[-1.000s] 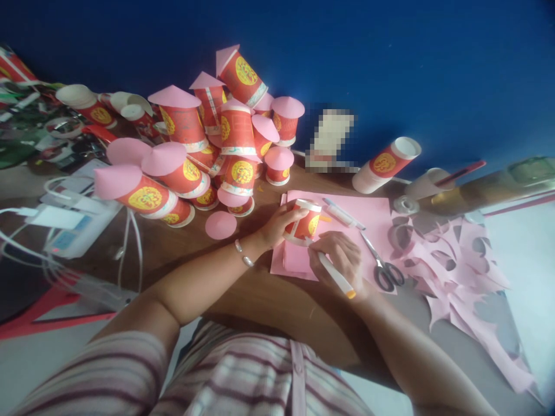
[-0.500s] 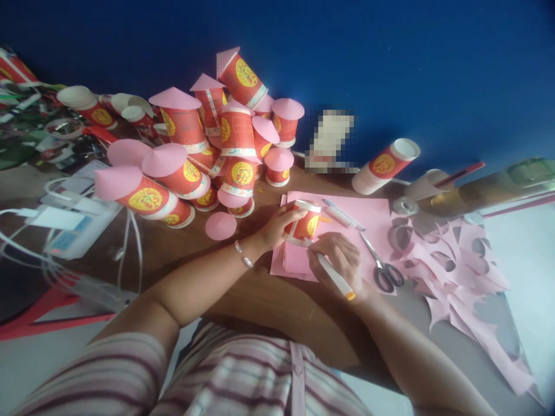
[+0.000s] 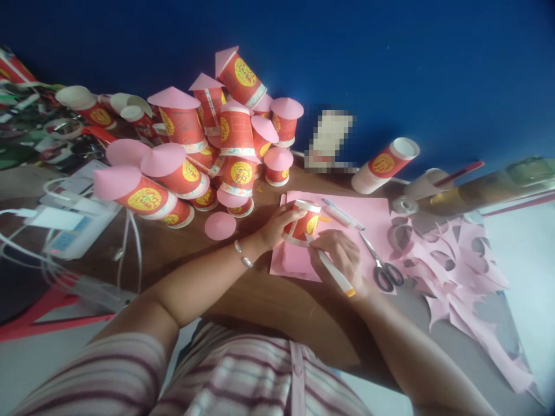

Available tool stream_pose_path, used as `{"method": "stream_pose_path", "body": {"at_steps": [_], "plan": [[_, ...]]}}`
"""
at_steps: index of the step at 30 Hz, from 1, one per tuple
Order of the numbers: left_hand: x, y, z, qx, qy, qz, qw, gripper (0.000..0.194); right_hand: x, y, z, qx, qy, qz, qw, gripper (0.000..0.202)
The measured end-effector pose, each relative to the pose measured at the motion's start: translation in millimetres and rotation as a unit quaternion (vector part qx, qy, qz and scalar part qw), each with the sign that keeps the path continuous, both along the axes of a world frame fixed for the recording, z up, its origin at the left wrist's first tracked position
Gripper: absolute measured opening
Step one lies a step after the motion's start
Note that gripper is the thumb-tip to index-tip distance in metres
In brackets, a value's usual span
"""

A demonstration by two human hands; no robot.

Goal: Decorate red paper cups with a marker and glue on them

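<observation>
- Grasping a red cup in the left hand, over pink paper.
- Gripping a pen-like tool in the right hand, tip at the cup.
- Beside the right hand, scissors; beyond the left hand, pink-topped cups.

losing part of left hand behind cup | not resolving contact between pen and cup | seeing pale object only as pixels | blurring far-left clutter | cropping striped shirt below
</observation>
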State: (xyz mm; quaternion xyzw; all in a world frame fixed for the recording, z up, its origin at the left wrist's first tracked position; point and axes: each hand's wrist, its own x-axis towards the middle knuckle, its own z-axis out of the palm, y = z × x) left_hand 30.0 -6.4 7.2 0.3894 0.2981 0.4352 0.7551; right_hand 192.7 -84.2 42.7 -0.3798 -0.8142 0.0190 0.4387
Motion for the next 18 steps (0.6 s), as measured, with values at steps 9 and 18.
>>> {"method": "stream_pose_path", "body": {"at_steps": [9,18], "plan": [[-0.5,0.4,-1.4,-0.022,-0.01,-0.022,0.999,0.038,-0.1,0.9,-4.9,0.023,0.008,-0.006,1.0,0.024],[-0.9,0.0,-0.5,-0.036,-0.012,-0.005,0.999,0.035,-0.7,1.0,-4.5,0.03,0.003,-0.013,0.999,0.024]]}}
